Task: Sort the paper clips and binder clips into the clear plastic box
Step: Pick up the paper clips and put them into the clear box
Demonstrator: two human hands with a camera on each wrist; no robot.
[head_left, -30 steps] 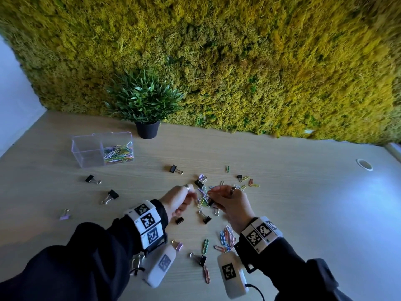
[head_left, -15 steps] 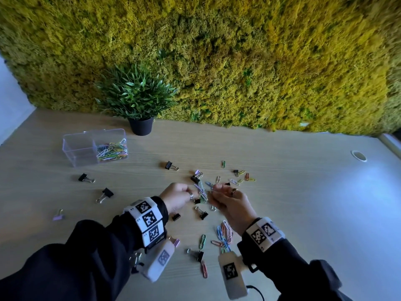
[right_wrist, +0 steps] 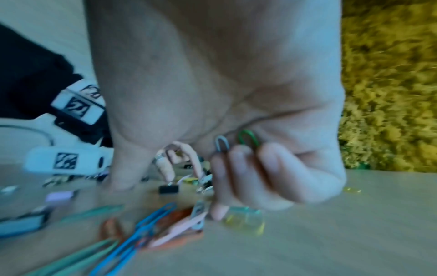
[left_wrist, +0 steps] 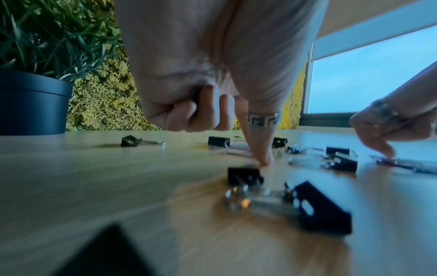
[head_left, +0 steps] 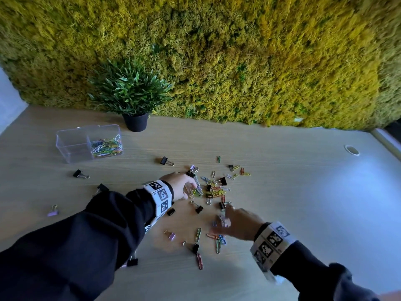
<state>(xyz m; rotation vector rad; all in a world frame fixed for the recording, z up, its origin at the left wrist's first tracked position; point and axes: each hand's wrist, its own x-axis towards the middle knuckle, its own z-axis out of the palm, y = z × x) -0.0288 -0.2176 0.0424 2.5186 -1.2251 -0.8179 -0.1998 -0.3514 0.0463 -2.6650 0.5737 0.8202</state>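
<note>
The clear plastic box [head_left: 71, 146] stands at the far left; its right compartment holds coloured paper clips [head_left: 107, 146], and its left compartment looks empty. A pile of paper clips and black binder clips [head_left: 213, 191] lies mid-table. My left hand [head_left: 187, 187] is at the pile's left edge. Its fingers [left_wrist: 208, 115] curl over a small dark-green clip, and its index finger presses the table. My right hand [head_left: 227, 223], blurred, hovers over a nearer cluster of paper clips [head_left: 219, 240]. It holds a grey and a green paper clip [right_wrist: 234, 142] under curled fingers.
Loose black binder clips [head_left: 167, 161] [head_left: 80, 174] lie between pile and box, with lilac ones [head_left: 53, 211] [head_left: 171, 235] nearer me. A potted plant [head_left: 135, 121] stands right behind the box against the moss wall. A cable hole [head_left: 352, 150] sits far right.
My right hand has drawn back from the middle pile to the nearer cluster of paper clips. The left hand stays at the pile, now with its index finger down on the table.
</note>
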